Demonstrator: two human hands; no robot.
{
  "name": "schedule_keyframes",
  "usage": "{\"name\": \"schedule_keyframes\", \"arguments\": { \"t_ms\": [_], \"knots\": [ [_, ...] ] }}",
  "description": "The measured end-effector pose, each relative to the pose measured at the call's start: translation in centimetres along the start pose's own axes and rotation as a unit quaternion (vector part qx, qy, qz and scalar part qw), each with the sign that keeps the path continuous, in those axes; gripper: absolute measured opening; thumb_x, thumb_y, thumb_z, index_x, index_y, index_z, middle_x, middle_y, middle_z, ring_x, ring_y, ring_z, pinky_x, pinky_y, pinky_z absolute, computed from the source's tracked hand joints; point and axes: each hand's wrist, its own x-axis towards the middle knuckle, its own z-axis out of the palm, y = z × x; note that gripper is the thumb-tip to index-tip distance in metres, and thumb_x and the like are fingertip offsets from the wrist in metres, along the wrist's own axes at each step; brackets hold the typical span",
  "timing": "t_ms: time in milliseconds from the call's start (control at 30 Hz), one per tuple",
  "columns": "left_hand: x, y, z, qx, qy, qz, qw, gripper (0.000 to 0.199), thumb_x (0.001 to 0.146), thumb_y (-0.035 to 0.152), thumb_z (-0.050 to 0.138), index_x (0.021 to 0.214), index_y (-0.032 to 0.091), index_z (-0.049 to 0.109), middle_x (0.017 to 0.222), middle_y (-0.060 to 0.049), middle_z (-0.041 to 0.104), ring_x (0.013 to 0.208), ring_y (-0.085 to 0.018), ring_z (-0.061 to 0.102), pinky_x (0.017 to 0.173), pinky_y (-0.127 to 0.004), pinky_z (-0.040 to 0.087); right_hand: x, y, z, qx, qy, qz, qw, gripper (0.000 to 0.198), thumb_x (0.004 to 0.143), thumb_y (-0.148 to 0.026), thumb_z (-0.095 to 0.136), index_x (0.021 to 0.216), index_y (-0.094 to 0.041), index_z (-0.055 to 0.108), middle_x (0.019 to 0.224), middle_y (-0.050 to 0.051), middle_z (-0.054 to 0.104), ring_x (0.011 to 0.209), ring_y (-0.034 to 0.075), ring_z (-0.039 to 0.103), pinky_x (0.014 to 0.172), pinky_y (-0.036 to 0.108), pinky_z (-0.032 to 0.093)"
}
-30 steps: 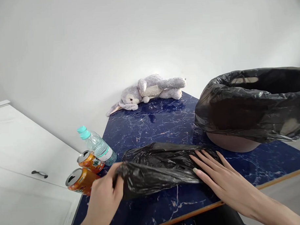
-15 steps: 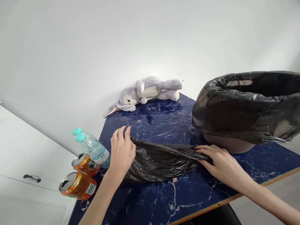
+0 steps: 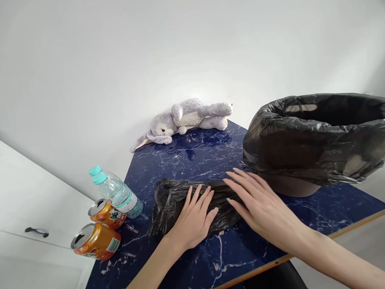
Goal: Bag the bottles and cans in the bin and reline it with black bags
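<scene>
Black plastic bag [image 3: 170, 193]: lay crumpled and flattened at the lower centre of the frame, beneath both hands.
Left hand [image 3: 193, 222]: rested palm down on the bag, fingers slightly spread, pinching nothing.
Right hand [image 3: 260, 201]: reached over the bag's right end, fingers spread; firmness of contact could not be told.
Bunching risk: uneven pressure could have made the thin film skate or wrinkle on the glossy top.
Tipping risk: two orange cans [image 3: 103, 244] and two bottles [image 3: 128, 201], lower left, stood near the bag; a wide left-arm sweep could have toppled them.
Bin [image 3: 285, 185]: stood at right under a black liner [image 3: 284, 145]; a bump from the right hand could have shifted it.
Table [image 3: 193, 167]: dark blue, marble-patterned, wood-edged.
Room: pale wall [image 3: 176, 44] behind; plush rabbit [image 3: 191, 118] at upper centre; white cabinet [image 3: 27, 201] at left.
</scene>
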Motion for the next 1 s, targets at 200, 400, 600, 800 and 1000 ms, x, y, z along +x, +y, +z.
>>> {"name": "schedule_keyframes", "arguments": {
  "t_ms": [200, 400, 600, 800, 1000],
  "knots": [
    [-1.1, 0.7, 1.3, -0.053, -0.029, -0.031, 0.998, 0.063, 0.119, 0.051, 0.028, 0.177, 0.032, 0.017, 0.184, 0.001, 0.018, 0.172, -0.027, 0.010, 0.141, -0.060, 0.013, 0.7, 0.8, 6.0, 0.019, -0.122, -0.038, 0.992, 0.056, 0.118, -0.043, 0.037, 0.168, -0.019, 0.048, 0.175, 0.015, 0.040, 0.166, 0.042, 0.028, 0.131, 0.074, 0.028],
    [-3.6, -1.3, 1.4, -0.040, -0.011, -0.135, 0.990, 0.063, 0.118, 0.055, 0.028, 0.177, 0.036, 0.018, 0.184, 0.003, 0.018, 0.172, -0.026, 0.012, 0.139, -0.058, 0.024, -1.3, 1.7, 8.1, 0.057, -0.171, 0.021, 0.983, 0.062, 0.117, -0.057, 0.031, 0.173, -0.030, 0.039, 0.181, 0.007, 0.026, 0.168, 0.036, 0.023, 0.134, 0.068, 0.026],
    [-6.9, -5.7, 1.6, 0.037, 0.026, -0.193, 0.980, 0.064, 0.118, 0.054, 0.028, 0.177, 0.033, 0.020, 0.182, -0.002, 0.029, 0.170, -0.030, 0.023, 0.133, -0.060, 0.036, -1.4, 1.7, 7.8, 0.067, -0.185, 0.027, 0.980, 0.063, 0.116, -0.059, 0.030, 0.174, -0.034, 0.034, 0.182, 0.003, 0.021, 0.169, 0.036, 0.019, 0.136, 0.066, 0.023],
    [-8.9, -8.2, 1.9, 0.069, 0.046, -0.214, 0.973, 0.065, 0.117, 0.052, 0.030, 0.176, 0.027, 0.027, 0.182, -0.004, 0.030, 0.168, -0.032, 0.028, 0.137, -0.063, 0.026, -1.3, 1.7, 7.5, 0.064, -0.197, 0.026, 0.978, 0.064, 0.117, -0.059, 0.027, 0.174, -0.032, 0.035, 0.182, 0.003, 0.019, 0.169, 0.036, 0.017, 0.135, 0.067, 0.023],
    [-9.3, -8.7, 1.9, 0.083, 0.052, -0.207, 0.973, 0.064, 0.116, 0.052, 0.032, 0.176, 0.028, 0.028, 0.181, -0.005, 0.033, 0.167, -0.033, 0.031, 0.135, -0.063, 0.030, -1.3, 1.6, 7.5, 0.062, -0.189, 0.022, 0.980, 0.063, 0.117, -0.058, 0.028, 0.173, -0.031, 0.036, 0.182, 0.004, 0.021, 0.169, 0.035, 0.017, 0.135, 0.067, 0.024]
  ]
}}
